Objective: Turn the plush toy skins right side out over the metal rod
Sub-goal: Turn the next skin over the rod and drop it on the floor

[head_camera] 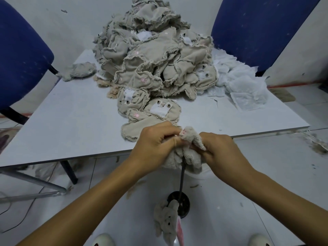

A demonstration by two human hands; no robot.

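My left hand [156, 142] and right hand [220, 150] both grip 1 plush toy skin [188, 153], fingers curled into the fuzzy beige fabric from either side. A small paw with pink stitching pokes up between my thumbs. The skin sits on top of the metal rod [182, 178], which drops straight down below it to a round dark base [182, 204] on the floor. Just beside that base lies 1 finished plush toy skin [166, 221], fuzzy side out, dark eyes showing, with a pink strip [180, 231] next to it. My 2 white shoes [103, 240] are at the bottom edge.

Ahead, the white surface [71, 121] carries a big pile of inside-out skins [154, 55], tan backing and frayed seams outward, some with white patches and eye backs visible. The nearest flat skin [156, 112] lies at the surface's front edge, just behind my hands. White mesh pieces [239, 86] sit to the right of the pile. 2 blue chairs [19, 59] stand behind the surface, 1 on each side.
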